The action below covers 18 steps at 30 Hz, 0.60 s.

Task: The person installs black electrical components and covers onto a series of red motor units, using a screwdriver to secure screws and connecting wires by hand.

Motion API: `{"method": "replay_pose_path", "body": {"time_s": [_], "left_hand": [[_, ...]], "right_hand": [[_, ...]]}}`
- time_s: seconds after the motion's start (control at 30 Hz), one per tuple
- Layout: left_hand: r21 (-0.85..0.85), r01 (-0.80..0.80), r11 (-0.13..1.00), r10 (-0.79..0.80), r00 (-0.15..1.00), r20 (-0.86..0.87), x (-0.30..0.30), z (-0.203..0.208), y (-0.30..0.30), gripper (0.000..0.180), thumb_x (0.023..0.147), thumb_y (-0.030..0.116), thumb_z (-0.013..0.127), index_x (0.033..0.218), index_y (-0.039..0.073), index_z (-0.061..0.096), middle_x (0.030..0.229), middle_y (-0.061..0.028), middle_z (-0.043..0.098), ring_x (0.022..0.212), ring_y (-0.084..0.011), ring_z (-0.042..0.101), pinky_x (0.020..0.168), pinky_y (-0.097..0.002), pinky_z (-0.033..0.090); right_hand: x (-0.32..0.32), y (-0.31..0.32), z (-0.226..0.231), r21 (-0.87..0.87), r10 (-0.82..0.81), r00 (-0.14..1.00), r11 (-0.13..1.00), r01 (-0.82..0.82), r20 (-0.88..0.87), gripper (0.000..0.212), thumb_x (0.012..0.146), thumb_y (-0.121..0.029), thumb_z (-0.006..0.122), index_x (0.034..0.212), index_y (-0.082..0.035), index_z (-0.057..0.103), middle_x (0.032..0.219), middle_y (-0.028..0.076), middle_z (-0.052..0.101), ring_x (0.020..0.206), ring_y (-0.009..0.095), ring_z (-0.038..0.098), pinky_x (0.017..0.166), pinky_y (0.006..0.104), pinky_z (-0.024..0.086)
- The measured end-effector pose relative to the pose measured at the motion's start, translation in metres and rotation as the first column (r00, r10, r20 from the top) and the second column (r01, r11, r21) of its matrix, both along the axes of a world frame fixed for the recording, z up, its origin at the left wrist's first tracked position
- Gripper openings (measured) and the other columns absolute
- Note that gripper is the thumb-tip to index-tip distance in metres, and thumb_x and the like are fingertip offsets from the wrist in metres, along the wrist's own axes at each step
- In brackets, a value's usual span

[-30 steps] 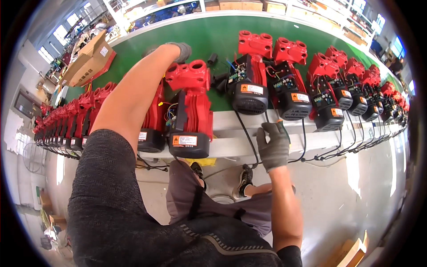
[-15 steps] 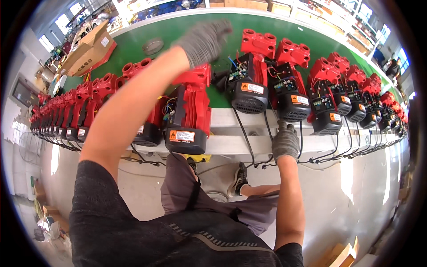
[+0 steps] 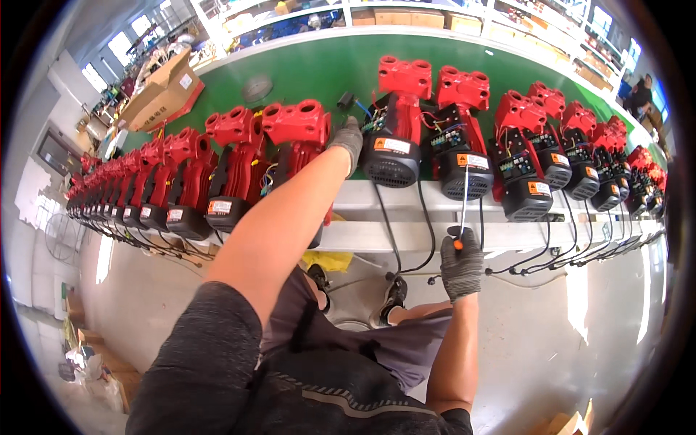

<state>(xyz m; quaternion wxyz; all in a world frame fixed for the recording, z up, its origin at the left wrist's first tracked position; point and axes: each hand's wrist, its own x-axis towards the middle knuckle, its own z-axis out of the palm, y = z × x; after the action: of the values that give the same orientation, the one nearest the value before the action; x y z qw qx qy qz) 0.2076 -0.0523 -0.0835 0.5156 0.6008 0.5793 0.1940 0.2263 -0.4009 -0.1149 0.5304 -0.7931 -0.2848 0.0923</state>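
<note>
Near upper centre, we see a rectangular orange-and-white label [image 3: 394,146] with a triangular warning sign [image 3: 380,144] on a rounded black plastic end cap [image 3: 391,171]; its print is too small to read. At upper left, an open brown cardboard box [image 3: 148,96] bears dark printed characters [image 3: 155,107] and a white sticker [image 3: 186,80].

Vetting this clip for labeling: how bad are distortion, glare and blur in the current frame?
Head view: strong fisheye, table bowed into an arc, dark rim around the picture; head view: sunlit strips on the floor blown out; head view: screwdriver in the right hand fairly sharp, but what the left hand touches can't be made out.
</note>
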Motion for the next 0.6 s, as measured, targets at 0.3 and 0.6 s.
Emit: {"method": "replay_pose_path", "body": {"time_s": [0.3, 0.6], "left_hand": [[-0.273, 0.187, 0.944, -0.043, 0.886, 0.461, 0.035, -0.022, 0.048, 0.040, 0.098, 0.048, 0.057, 0.108, 0.010, 0.067, 0.095, -0.0101, 0.072, 0.078, -0.0290, 0.069, 0.074, -0.0462, 0.057], [-0.067, 0.324, 0.944, -0.279, 0.887, 0.369, 0.017, -0.060, 0.113, 0.032, 0.106, 0.029, 0.040, 0.108, 0.011, 0.067, 0.096, -0.0106, 0.071, 0.083, -0.0246, 0.068, 0.078, -0.0387, 0.055]], "right_hand": [[0.025, 0.020, -0.018, -0.170, -0.036, 0.986, 0.983, 0.063, 0.162, 0.014, 0.092, -0.014, 0.063, 0.099, -0.002, 0.065, 0.079, 0.019, 0.067, 0.071, 0.035, 0.066, 0.068, 0.0413, 0.052], [0.018, 0.044, -0.004, 0.030, 0.065, 0.997, 0.997, -0.067, 0.051, 0.025, 0.094, -0.019, 0.065, 0.113, -0.004, 0.067, 0.085, 0.017, 0.071, 0.075, 0.034, 0.068, 0.072, 0.0406, 0.053]]}}
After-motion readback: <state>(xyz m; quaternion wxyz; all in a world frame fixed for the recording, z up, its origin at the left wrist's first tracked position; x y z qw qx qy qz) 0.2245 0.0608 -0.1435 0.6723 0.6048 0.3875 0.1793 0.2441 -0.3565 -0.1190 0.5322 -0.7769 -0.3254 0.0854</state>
